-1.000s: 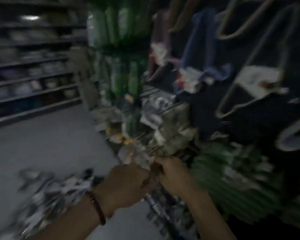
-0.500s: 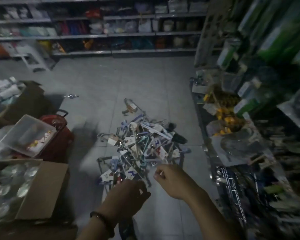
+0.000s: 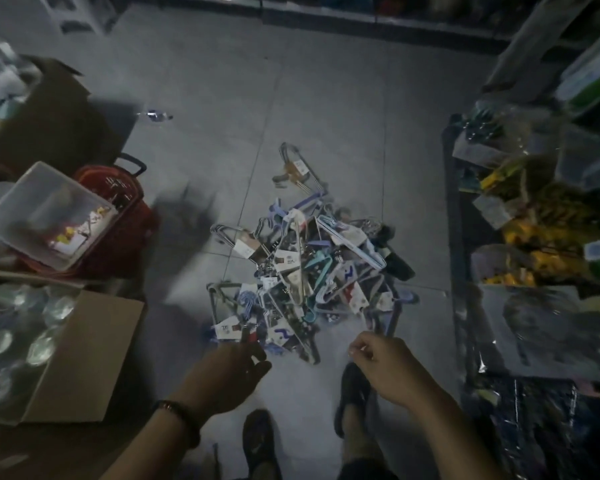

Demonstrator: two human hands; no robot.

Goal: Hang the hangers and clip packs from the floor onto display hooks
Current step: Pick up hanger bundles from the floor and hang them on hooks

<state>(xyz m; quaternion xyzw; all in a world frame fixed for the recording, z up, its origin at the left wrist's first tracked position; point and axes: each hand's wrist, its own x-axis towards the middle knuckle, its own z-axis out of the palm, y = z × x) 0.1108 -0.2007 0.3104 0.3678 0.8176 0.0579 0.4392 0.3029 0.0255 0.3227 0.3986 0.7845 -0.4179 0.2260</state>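
A tangled pile of hangers and clip packs (image 3: 305, 271) in blue, teal, grey and white, with card labels, lies on the tiled floor in front of me. My left hand (image 3: 229, 372) reaches down to the pile's near left edge, its fingertips beside a labelled pack (image 3: 232, 329), holding nothing. My right hand (image 3: 385, 365) hovers over the near right edge with its fingers loosely curled and empty. The display rack (image 3: 534, 220) with hanging packs stands along the right side.
On the left is an open cardboard box (image 3: 84, 358) of clear round items, and behind it a red basket (image 3: 129, 230) with a clear plastic tub (image 3: 42, 216) on top. A small bottle (image 3: 158, 116) lies farther out. My feet (image 3: 260, 441) stand just below the pile.
The view swung from the display hooks down to the floor. Both hands left the rack and dropped toward the pile's near edge, empty.
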